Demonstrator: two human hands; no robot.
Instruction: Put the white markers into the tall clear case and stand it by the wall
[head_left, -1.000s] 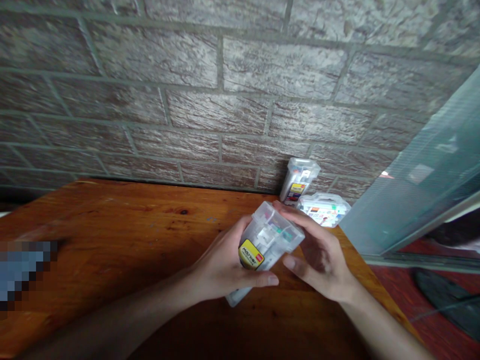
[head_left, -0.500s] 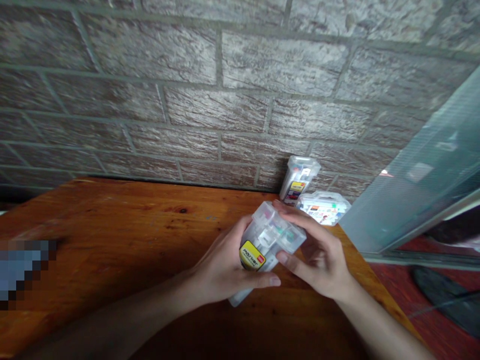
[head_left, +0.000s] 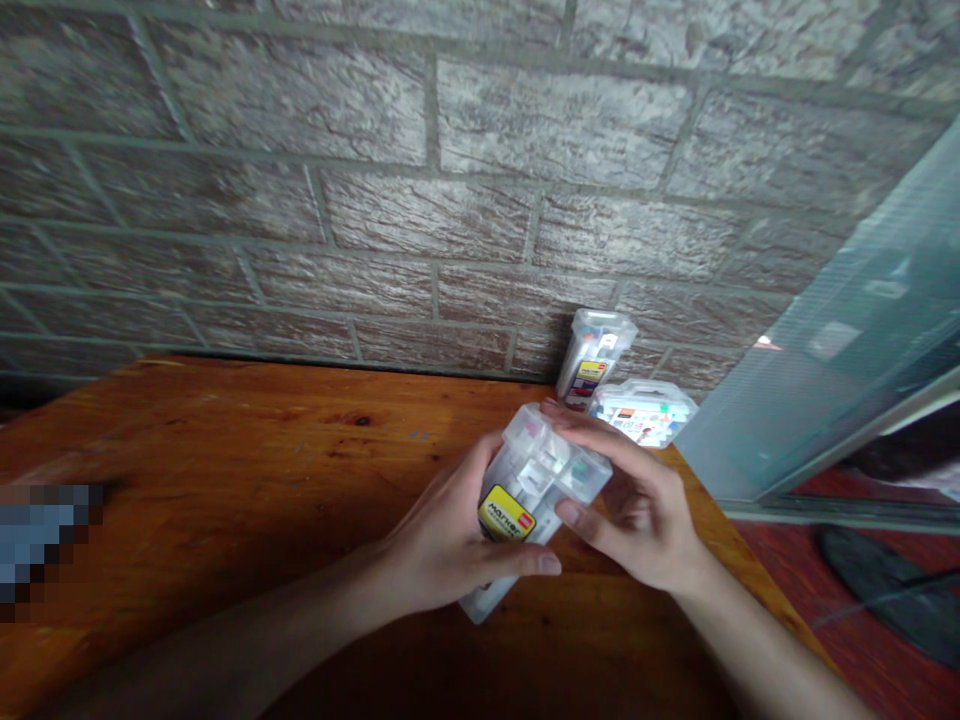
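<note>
Both hands hold a clear plastic marker case point(head_left: 517, 480) with a yellow "marker" label, tilted over the table with its lid end up. My left hand point(head_left: 457, 530) wraps round the body, thumb lying across the front below the label. My right hand point(head_left: 637, 500) grips the lid end, its fingers over the top and its thumb at the lid's lower edge. The lid looks closed, with pale and coloured marker ends showing dimly through it. The case's back side is hidden by the fingers.
A similar marker case point(head_left: 595, 355) stands upright against the stone-block wall point(head_left: 480, 220). Beside it is a wider clear case point(head_left: 643, 412) with a handle. Everything is on a wooden table point(head_left: 285, 450); a glass panel point(head_left: 817, 340) rises at the right. A pixelated patch covers the left edge.
The held case has turned very slightly in my hands, and its lower end sits a little lower. Both hands keep their grip. The view has shifted slightly.
</note>
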